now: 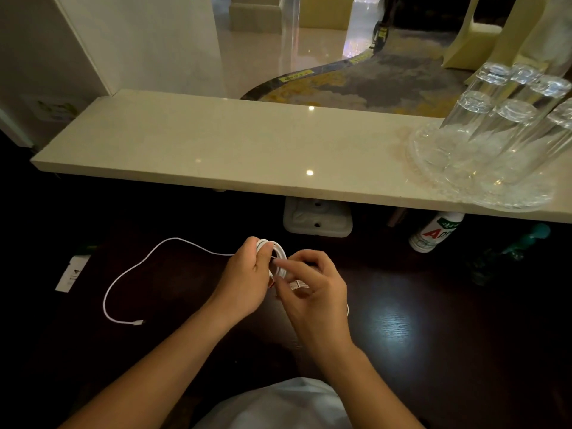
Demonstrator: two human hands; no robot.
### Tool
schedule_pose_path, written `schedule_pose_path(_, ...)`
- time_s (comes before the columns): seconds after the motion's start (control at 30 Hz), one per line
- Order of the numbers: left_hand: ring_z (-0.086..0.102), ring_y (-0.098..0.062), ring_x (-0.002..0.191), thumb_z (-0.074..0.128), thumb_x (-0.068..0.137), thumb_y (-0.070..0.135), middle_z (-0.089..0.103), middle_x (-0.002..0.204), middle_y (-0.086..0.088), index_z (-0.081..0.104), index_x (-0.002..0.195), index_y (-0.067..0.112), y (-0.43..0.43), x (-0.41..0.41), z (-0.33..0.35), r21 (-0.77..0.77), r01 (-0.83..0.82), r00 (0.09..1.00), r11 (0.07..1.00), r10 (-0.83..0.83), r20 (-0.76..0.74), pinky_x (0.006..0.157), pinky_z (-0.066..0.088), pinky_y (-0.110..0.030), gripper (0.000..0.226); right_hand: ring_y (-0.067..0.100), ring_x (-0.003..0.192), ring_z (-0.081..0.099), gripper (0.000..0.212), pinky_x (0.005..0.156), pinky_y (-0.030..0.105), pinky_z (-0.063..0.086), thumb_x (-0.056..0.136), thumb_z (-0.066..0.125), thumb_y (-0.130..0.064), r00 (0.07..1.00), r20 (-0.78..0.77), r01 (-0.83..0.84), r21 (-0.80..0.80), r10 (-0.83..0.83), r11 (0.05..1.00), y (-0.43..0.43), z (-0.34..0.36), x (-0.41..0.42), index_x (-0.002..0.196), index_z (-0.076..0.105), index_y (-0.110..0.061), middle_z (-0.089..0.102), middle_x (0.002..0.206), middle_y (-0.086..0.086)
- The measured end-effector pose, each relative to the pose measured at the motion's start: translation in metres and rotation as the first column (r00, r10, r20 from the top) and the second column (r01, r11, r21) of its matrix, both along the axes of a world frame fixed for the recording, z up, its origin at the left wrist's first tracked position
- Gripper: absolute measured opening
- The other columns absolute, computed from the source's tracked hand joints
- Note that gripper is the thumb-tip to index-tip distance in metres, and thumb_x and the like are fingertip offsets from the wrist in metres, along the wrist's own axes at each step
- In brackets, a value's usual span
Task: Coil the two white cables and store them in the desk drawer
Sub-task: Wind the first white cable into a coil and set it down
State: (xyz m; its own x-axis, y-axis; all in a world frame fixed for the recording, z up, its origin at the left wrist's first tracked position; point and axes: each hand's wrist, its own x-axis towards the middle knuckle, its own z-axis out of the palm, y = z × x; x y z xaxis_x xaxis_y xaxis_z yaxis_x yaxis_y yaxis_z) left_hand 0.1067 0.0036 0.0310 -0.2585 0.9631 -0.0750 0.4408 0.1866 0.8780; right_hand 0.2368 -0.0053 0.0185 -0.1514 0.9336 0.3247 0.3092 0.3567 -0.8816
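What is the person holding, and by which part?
A white cable. The left hand grips its coiled loops; the right hand pinches the same coil. Its loose tail lies on the dark desk.

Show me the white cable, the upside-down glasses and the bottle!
white cable (280, 255): head view, on the coiled loops.
upside-down glasses (473, 119): head view, on the side of one glass.
bottle (435, 232): head view, on its label.
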Motion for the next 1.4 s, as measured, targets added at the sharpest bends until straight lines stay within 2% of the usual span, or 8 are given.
schedule_pose_path(0.17,0.057,-0.011,0.073,0.039,0.104,0.026,0.058,0.081,0.001,0.056,0.099,0.010,0.000,-0.001,0.000,-0.035,-0.031,0.999,0.999,0.031,0.013,0.060,0.040,-0.023,0.024,0.002,0.101,0.060,0.028,0.077,0.012,0.052,0.077,0.080,-0.020,0.987,0.070,-0.136,-0.119,0.145,0.984,-0.001,0.004,0.004,0.105,0.077,-0.018,0.054,0.117,-0.005)
schedule_pose_path(0.4,0.053,-0.017,0.065,0.038,0.103,0.029,0.055,0.076,-0.008,0.052,0.093,0.010,0.000,-0.002,0.008,-0.058,0.085,0.995,0.995,-0.082,0.063,0.056,0.043,-0.032,0.026,0.010,0.094,0.061,0.021,0.063,0.018,0.055,0.077,0.079,-0.021,0.999,0.020,-0.035,-0.055,0.037,0.998,-0.002,0.004,0.002,0.097,0.078,-0.026,0.057,0.110,-0.005)
schedule_pose_path(0.53,0.046,-0.008,0.046,0.040,0.103,0.025,0.054,0.062,-0.001,0.052,0.086,0.009,0.003,-0.006,0.007,-0.054,0.109,0.982,0.993,-0.099,0.158,0.046,0.035,-0.026,0.026,0.022,0.082,0.068,0.006,0.060,0.034,0.060,0.084,0.072,-0.010,0.971,-0.226,0.012,-0.293,-0.082,0.956,0.005,0.012,0.005,0.087,0.077,-0.013,0.065,0.099,0.004)
schedule_pose_path(0.7,0.040,-0.006,0.041,0.040,0.104,0.022,0.051,0.064,-0.005,0.051,0.085,0.010,0.000,-0.006,0.016,-0.027,0.121,0.919,0.992,-0.101,0.382,0.039,0.029,-0.021,0.025,0.028,0.087,0.070,0.019,0.065,0.030,0.059,0.090,0.060,-0.004,0.703,-0.682,-0.442,-0.641,-0.201,0.628,0.019,0.019,0.022,0.099,0.068,0.011,0.069,0.101,0.027)
schedule_pose_path(0.9,0.041,-0.012,0.051,0.038,0.105,0.023,0.048,0.062,-0.004,0.051,0.080,0.009,0.001,0.000,0.018,-0.018,0.130,0.707,0.991,-0.080,0.703,0.044,0.028,-0.024,0.031,0.020,0.080,0.065,0.024,0.071,0.030,0.060,0.087,0.060,-0.008,0.534,-0.782,-0.729,-0.619,-0.322,0.294,0.021,0.008,0.023,0.107,0.065,0.003,0.063,0.104,0.019)
schedule_pose_path(1.1,0.037,-0.013,0.050,0.035,0.105,0.025,0.043,0.058,-0.003,0.045,0.077,0.010,0.001,-0.011,0.009,-0.116,0.084,0.506,0.990,0.058,0.861,0.044,0.034,-0.024,0.033,0.022,0.080,0.063,0.020,0.072,0.034,0.057,0.091,0.064,-0.006,0.900,-0.425,-0.383,-0.664,0.096,0.642,0.023,0.006,0.023,0.109,0.071,-0.001,0.069,0.094,0.022)
schedule_pose_path(1.33,0.036,-0.011,0.050,0.039,0.103,0.031,0.030,0.052,0.004,0.050,0.072,0.015,0.007,-0.018,-0.006,-0.191,0.044,0.561,0.981,0.134,0.817,0.057,0.030,-0.030,0.037,-0.002,0.058,0.059,0.009,0.060,0.018,0.049,0.091,0.066,-0.012,0.963,0.011,-0.214,-0.579,0.270,0.787,0.028,0.007,0.024,0.091,0.075,-0.013,0.069,0.072,-0.001)
schedule_pose_path(1.4,0.037,-0.013,0.053,0.040,0.102,0.030,0.030,0.052,0.002,0.051,0.071,0.014,0.005,-0.019,-0.007,-0.196,0.122,0.639,0.973,0.074,0.765,0.062,0.032,-0.032,0.037,-0.007,0.061,0.063,0.014,0.060,0.013,0.048,0.091,0.063,-0.005,0.943,-0.119,-0.310,-0.651,0.310,0.693,0.031,0.008,0.028,0.092,0.074,-0.014,0.072,0.072,-0.007)
